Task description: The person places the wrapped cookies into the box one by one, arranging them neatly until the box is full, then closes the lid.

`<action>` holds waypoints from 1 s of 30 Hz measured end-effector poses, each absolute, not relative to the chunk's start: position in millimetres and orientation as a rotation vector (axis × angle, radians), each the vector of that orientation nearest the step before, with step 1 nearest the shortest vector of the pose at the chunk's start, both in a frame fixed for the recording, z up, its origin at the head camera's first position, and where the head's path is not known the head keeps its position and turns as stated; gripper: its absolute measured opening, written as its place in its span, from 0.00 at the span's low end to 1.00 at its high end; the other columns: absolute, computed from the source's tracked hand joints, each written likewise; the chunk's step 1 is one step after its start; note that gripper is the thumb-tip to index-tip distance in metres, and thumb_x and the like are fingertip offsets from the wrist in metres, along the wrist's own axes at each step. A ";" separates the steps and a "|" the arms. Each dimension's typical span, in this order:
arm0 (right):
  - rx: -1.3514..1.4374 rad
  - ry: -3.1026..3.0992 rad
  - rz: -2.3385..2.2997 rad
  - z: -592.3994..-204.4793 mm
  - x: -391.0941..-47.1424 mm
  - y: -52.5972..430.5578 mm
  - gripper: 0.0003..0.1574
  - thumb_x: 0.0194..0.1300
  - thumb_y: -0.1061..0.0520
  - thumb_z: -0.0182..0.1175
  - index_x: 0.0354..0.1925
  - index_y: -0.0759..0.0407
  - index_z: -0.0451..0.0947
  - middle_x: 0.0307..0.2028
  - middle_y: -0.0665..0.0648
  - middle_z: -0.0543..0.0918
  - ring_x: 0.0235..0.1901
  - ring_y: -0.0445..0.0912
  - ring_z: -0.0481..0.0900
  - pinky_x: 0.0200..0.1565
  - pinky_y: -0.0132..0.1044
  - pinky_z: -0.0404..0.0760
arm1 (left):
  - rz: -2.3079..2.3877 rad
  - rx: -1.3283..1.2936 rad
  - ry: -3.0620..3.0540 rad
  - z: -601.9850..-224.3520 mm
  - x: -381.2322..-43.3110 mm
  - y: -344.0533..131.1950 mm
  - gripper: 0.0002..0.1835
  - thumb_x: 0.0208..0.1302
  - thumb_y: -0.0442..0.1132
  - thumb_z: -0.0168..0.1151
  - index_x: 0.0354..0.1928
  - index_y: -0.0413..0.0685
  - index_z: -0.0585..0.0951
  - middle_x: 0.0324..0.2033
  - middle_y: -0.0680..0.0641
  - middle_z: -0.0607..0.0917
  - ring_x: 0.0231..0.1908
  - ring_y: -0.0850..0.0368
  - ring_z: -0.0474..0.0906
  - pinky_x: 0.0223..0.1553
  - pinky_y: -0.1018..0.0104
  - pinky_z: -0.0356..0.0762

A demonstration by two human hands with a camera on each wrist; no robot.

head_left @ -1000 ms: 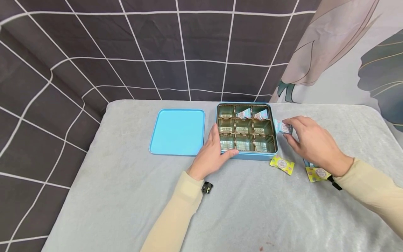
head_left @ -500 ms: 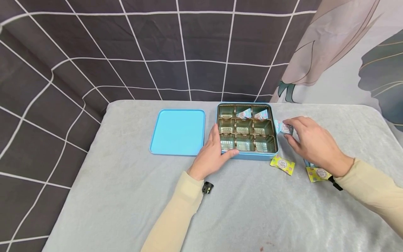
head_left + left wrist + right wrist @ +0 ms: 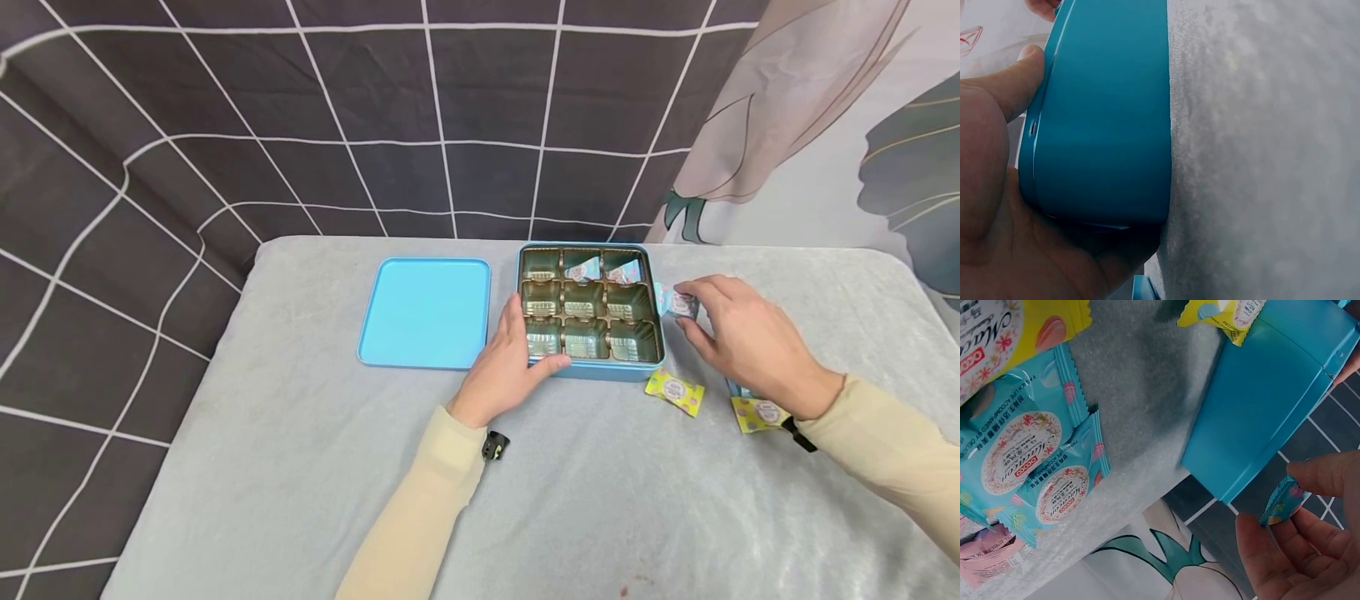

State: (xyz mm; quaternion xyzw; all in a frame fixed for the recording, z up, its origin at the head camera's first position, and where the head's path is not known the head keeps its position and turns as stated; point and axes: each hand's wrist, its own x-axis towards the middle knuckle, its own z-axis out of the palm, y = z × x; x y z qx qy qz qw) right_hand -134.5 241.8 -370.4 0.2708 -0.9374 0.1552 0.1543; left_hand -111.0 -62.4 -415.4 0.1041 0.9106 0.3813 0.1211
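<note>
A blue square tin (image 3: 600, 372) holds a gold tray of compartments. Two blue-wrapped sweets, one in the back middle compartment (image 3: 583, 269) and one at back right (image 3: 624, 272), lie in it. My left hand (image 3: 495, 371) rests on the tin's front left corner, fingers straight along the left side, thumb (image 3: 1022, 78) along the front rim. To the right of the tin, my right hand (image 3: 746, 342) pinches a blue-wrapped sweet (image 3: 681, 305) between thumb and fingers. In the right wrist view this sweet (image 3: 1284, 501) shows edge-on, beside the tin's wall.
The blue lid (image 3: 425, 312) lies left of the tin. A yellow-wrapped sweet (image 3: 675, 392) sits by the tin's front right corner, another yellow packet (image 3: 760, 413) near my right wrist. Blue packets (image 3: 1022, 450) and a pink one (image 3: 991, 553) lie beside it. A dark checked curtain (image 3: 487, 108) hangs behind.
</note>
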 end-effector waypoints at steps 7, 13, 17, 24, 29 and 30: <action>0.776 -2.682 0.457 -369.7 -136.0 239.8 0.26 0.55 0.66 0.69 0.54 0.69 0.77 0.47 0.66 0.82 0.48 0.62 0.78 0.43 0.59 0.78 | 1.109 0.319 2.665 -415.0 -112.2 -62.1 0.60 0.68 0.65 0.58 0.79 0.46 0.30 0.80 0.43 0.33 0.78 0.53 0.34 0.74 0.52 0.49; 0.819 -2.669 0.480 -368.2 -138.7 234.4 0.25 0.56 0.66 0.68 0.53 0.70 0.76 0.47 0.67 0.82 0.49 0.63 0.78 0.48 0.58 0.77 | 1.108 0.312 2.669 -415.8 -111.3 -63.1 0.60 0.68 0.65 0.58 0.79 0.46 0.29 0.79 0.43 0.33 0.78 0.53 0.34 0.75 0.53 0.48; 0.817 -2.675 0.482 -367.7 -138.7 233.2 0.25 0.56 0.67 0.68 0.53 0.71 0.77 0.47 0.67 0.82 0.49 0.63 0.78 0.48 0.58 0.77 | 1.120 0.321 2.674 -416.8 -110.6 -62.8 0.60 0.68 0.65 0.59 0.79 0.44 0.30 0.79 0.42 0.33 0.78 0.51 0.35 0.75 0.52 0.47; 0.800 -2.681 0.474 -367.0 -139.0 231.7 0.25 0.56 0.66 0.68 0.53 0.70 0.77 0.46 0.66 0.82 0.49 0.62 0.79 0.45 0.58 0.78 | 1.122 0.316 2.674 -417.7 -110.8 -62.6 0.60 0.68 0.65 0.59 0.79 0.44 0.31 0.80 0.42 0.34 0.78 0.51 0.35 0.74 0.51 0.48; 0.805 -2.681 0.467 -366.1 -140.7 228.7 0.25 0.57 0.66 0.69 0.53 0.69 0.77 0.46 0.65 0.82 0.50 0.61 0.78 0.45 0.58 0.78 | 1.117 0.315 2.677 -418.4 -111.0 -62.7 0.60 0.67 0.65 0.59 0.79 0.44 0.31 0.80 0.43 0.34 0.78 0.50 0.37 0.74 0.50 0.49; 0.805 -2.681 0.465 -365.8 -141.0 228.1 0.25 0.57 0.66 0.69 0.53 0.69 0.77 0.47 0.65 0.82 0.50 0.61 0.78 0.45 0.58 0.78 | 1.115 0.314 2.678 -418.4 -111.1 -62.6 0.60 0.67 0.66 0.59 0.79 0.44 0.31 0.80 0.43 0.34 0.78 0.50 0.37 0.74 0.50 0.49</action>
